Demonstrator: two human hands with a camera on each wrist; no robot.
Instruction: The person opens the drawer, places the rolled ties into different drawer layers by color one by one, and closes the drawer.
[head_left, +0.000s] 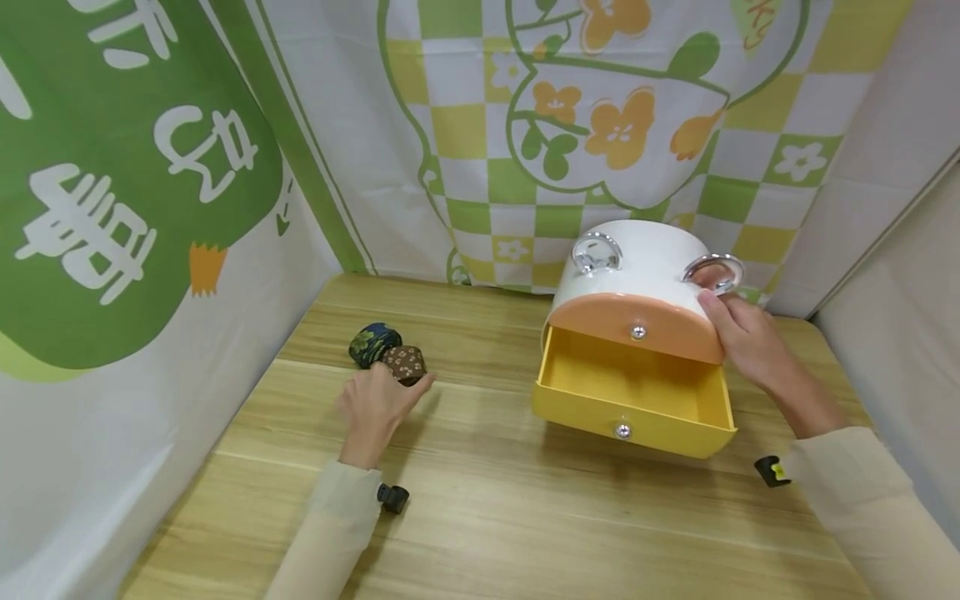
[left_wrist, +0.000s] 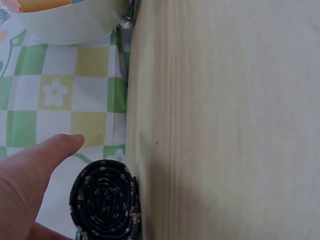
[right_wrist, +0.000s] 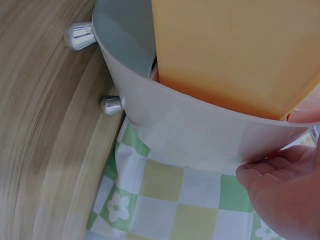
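Note:
Two rolled-up neckties sit side by side at the left of the table: a dark blue one with a leafy pattern (head_left: 375,343) and a brown one with small flowers (head_left: 405,363). My left hand (head_left: 375,404) is at the brown roll, thumb stretched out to its right; in the left wrist view the thumb is apart from the rolled necktie (left_wrist: 104,200). At the right stands a white storage box (head_left: 645,258) with a peach upper drawer (head_left: 600,321) and a yellow lower drawer (head_left: 633,421) pulled out, its inside bare. My right hand (head_left: 750,342) rests against the box's right side.
Silver rings (head_left: 597,252) top the box like ears, and silver feet (right_wrist: 111,105) hold it off the wooden table (head_left: 480,500). A printed cloth (head_left: 480,158) hangs right behind the table, and another covers the left side.

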